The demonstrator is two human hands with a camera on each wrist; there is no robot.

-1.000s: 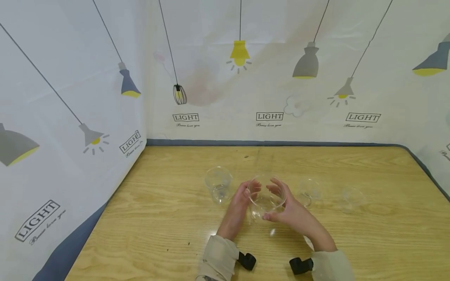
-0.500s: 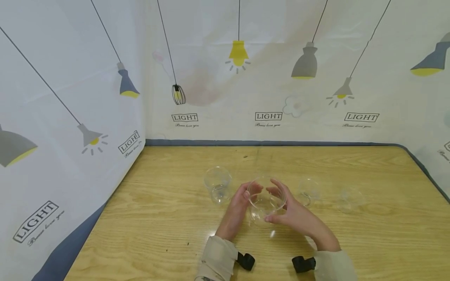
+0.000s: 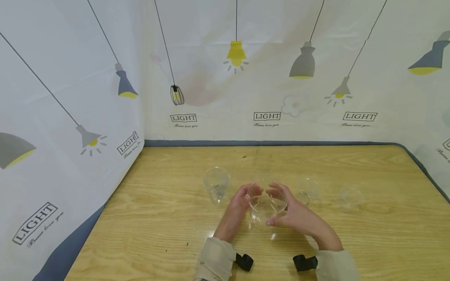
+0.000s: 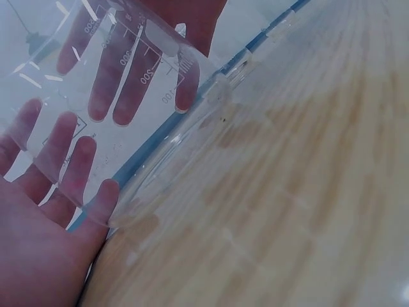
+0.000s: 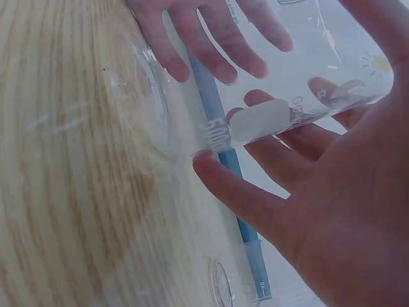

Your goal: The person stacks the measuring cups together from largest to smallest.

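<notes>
A clear glass beaker (image 3: pixel 266 212) is held between both hands over the middle of the table, its mouth facing up. My left hand (image 3: pixel 240 200) holds its left side, fingers reaching round the far wall. On the right, my right hand (image 3: pixel 291 210) grips it, with the thumb on the near side low down and the fingers behind. White graduation marks and numbers show on the beaker (image 4: pixel 137 57) in the left wrist view. In the right wrist view the right thumb (image 5: pixel 233 192) lies at the beaker's lower edge, beside a printed "500" and a white label patch.
A clear beaker (image 3: pixel 217 183) stands left of the hands. Two smaller clear glass vessels, one (image 3: pixel 309 190) close to the right hand and another (image 3: pixel 349 198) farther right, sit on the wooden table (image 3: pixel 154 218). A lamp-printed sheet (image 3: pixel 211 78) walls the back and sides.
The held beaker has come down slightly in view, toward the person, with both hands keeping their hold. The head view has shifted a little; the other glassware stays where it was.
</notes>
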